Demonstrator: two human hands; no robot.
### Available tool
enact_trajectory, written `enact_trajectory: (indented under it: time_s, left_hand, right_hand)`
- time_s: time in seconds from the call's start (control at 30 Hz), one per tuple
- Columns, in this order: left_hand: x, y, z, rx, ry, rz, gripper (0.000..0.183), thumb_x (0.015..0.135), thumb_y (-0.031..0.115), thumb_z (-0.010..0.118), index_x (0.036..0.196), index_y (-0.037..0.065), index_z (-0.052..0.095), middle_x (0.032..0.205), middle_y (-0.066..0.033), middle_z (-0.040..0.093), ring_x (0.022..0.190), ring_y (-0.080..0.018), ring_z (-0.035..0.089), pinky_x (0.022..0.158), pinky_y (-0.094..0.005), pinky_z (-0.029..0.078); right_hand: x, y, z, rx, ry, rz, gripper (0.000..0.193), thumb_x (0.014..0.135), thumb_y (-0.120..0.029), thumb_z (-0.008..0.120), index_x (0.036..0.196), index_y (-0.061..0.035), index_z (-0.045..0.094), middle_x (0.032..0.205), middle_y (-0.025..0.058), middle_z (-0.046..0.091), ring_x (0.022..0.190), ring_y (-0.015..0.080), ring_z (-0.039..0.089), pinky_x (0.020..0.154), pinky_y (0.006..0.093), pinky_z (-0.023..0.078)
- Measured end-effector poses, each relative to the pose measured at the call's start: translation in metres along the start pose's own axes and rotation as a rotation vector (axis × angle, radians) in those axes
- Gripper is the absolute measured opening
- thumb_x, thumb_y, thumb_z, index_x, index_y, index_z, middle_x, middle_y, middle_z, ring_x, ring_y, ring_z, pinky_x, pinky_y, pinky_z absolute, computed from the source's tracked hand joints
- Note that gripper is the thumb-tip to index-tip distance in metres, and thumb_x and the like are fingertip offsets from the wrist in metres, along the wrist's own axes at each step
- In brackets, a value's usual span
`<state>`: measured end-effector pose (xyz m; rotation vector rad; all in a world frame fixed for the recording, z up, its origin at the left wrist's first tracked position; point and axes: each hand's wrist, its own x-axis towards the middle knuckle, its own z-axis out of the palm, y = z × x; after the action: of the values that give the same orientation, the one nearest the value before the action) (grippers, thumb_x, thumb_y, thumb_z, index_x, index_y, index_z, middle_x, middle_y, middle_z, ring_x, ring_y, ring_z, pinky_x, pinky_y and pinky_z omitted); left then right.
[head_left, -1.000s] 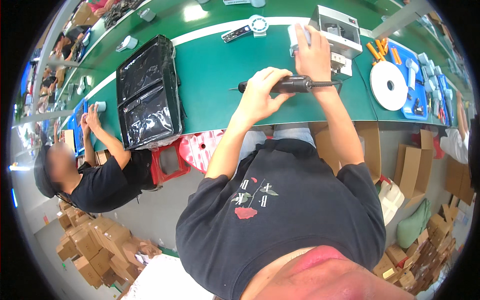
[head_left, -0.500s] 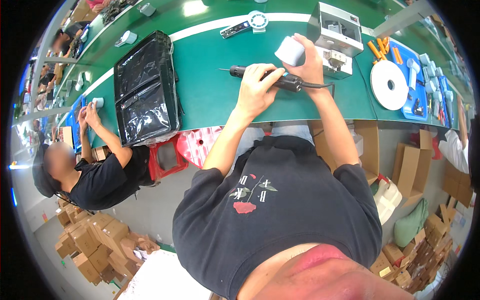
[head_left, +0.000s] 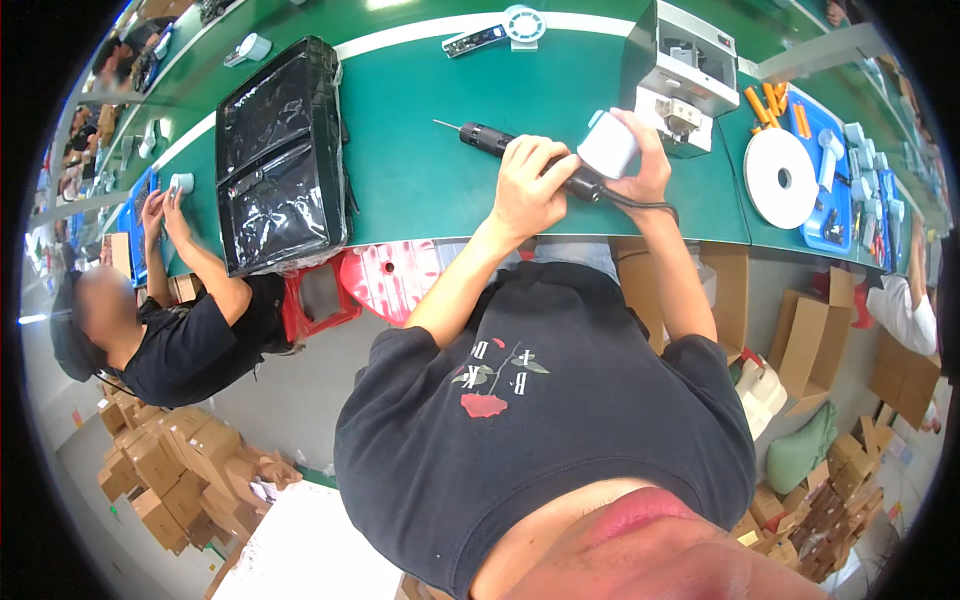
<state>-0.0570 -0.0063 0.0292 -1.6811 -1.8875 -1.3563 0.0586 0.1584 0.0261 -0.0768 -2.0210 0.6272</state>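
Note:
A slim black electric screwdriver lies in my left hand, whose fingers wrap round its rear half. Its thin bit points to the far left, away from my other hand. My right hand grips a pale blue-white cylindrical housing between thumb and fingers. The housing is just right of my left hand, above the green bench. From the screwdriver's rear end, a black cord passes across my right wrist.
A grey machine stands beyond my right hand. To its right are a white reel and a blue tray of parts. A black plastic-wrapped case lies left. A small fan sits at the back. A co-worker works at left.
My right hand has brought the housing nearer to me and closer to my left hand. The screwdriver slants more, its rear end lower in the picture. The view has shifted slightly.

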Motion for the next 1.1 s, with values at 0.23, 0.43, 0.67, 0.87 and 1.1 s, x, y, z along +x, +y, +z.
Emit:
enact_trajectory:
  time_s: [0.23,0.43,0.67,0.87,1.1]
  left_hand:
    - [-0.013,0.000,0.010,0.000,0.097,0.000,0.040,0.059,-0.004,0.062,0.098,0.002,0.067,0.101,-0.0111,0.068,0.098,-0.0332,0.066,0.092,-0.0490,0.051]
    - [-0.014,-0.004,0.012,-0.010,0.101,0.003,0.041,0.058,-0.005,0.062,0.098,0.001,0.067,0.101,-0.0118,0.069,0.097,-0.0343,0.066,0.092,-0.0495,0.051]
    - [-0.014,-0.003,0.011,-0.028,0.058,-0.019,0.038,0.059,-0.006,0.061,0.096,0.002,0.068,0.099,-0.0097,0.069,0.097,-0.0322,0.066,0.093,-0.0480,0.051]
    - [-0.014,0.000,0.006,-0.052,0.033,-0.027,0.037,0.059,-0.007,0.062,0.095,0.003,0.069,0.098,-0.0095,0.069,0.097,-0.0316,0.066,0.093,-0.0475,0.051]
    - [-0.020,0.002,0.004,-0.056,0.008,-0.061,0.037,0.060,-0.008,0.063,0.094,0.004,0.069,0.098,-0.0092,0.069,0.098,-0.0317,0.065,0.094,-0.0486,0.051]
  right_hand:
    - [-0.010,-0.002,0.007,0.080,0.030,0.033,0.077,0.071,-0.008,0.094,0.138,-0.0022,0.056,0.127,0.0205,0.072,0.112,0.0327,0.074,0.096,0.0397,0.060]
    - [-0.017,0.002,0.016,0.109,0.078,0.244,0.069,0.073,-0.006,0.093,0.132,-0.0011,0.059,0.121,0.0190,0.074,0.108,0.0278,0.075,0.097,0.0373,0.060]
    - [-0.032,0.004,0.016,0.245,0.093,0.327,0.056,0.075,0.009,0.087,0.124,0.0007,0.060,0.127,0.0189,0.071,0.110,0.0273,0.071,0.085,0.0365,0.066]
    - [-0.034,-0.005,0.007,-0.015,0.214,0.096,0.064,0.067,0.000,0.097,0.116,-0.0041,0.056,0.115,0.0176,0.070,0.109,0.0306,0.069,0.088,0.0400,0.060]
    - [-0.042,-0.015,-0.011,-0.330,0.101,0.140,0.044,0.067,-0.010,0.084,0.105,-0.0031,0.063,0.101,0.0145,0.068,0.096,0.0389,0.065,0.088,0.0489,0.053]
